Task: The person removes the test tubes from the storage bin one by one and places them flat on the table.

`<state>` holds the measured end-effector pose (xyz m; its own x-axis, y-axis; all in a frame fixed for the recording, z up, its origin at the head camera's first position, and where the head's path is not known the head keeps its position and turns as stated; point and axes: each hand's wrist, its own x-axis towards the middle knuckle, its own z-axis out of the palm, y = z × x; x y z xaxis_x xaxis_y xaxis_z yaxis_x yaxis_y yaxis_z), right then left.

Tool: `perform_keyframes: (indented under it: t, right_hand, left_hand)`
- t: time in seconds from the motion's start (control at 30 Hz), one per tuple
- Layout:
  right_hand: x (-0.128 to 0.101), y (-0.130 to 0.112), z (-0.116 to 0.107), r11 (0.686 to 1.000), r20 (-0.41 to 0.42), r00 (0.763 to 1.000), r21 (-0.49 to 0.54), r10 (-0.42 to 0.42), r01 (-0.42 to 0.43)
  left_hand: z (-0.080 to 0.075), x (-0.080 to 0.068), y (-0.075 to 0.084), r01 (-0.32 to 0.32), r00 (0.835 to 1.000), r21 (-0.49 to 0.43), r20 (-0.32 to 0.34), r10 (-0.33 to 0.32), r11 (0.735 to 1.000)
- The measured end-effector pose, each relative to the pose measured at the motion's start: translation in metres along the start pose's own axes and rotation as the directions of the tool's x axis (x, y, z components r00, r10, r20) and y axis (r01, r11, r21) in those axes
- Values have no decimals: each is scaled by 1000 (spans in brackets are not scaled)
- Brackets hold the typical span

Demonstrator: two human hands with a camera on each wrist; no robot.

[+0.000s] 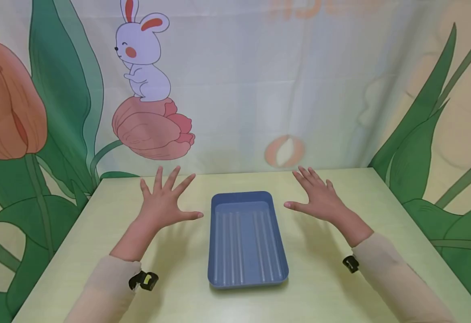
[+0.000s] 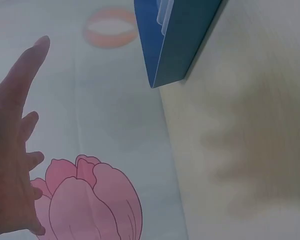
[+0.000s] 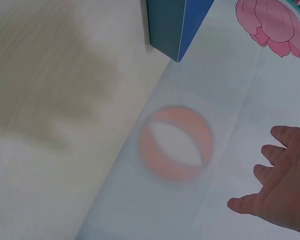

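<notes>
Head view, largest item first: a printed backdrop (image 1: 235, 89) with a rabbit and tulips hangs behind a pale green table (image 1: 340, 287). On the table's middle lies a blue tray (image 1: 245, 240), long side running away from the person, with nothing visible in it. Left hand (image 1: 163, 202) and right hand (image 1: 319, 199) hover either side, fingers spread, holding nothing, near but apart from the tray. Judgement: a level lift calls for gripping both long rims evenly.
</notes>
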<state>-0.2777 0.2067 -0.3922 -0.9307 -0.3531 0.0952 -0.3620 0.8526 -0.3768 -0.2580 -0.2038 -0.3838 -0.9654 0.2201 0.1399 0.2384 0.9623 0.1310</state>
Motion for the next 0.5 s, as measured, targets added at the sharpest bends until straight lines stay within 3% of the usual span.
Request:
perform_keyframes:
  t: [0.5]
  right_hand:
    - [-9, 1, 20, 997, -78, 997, 76, -28, 34]
  left_hand:
    - [13, -6, 3, 1, 1000, -46, -23, -2, 999]
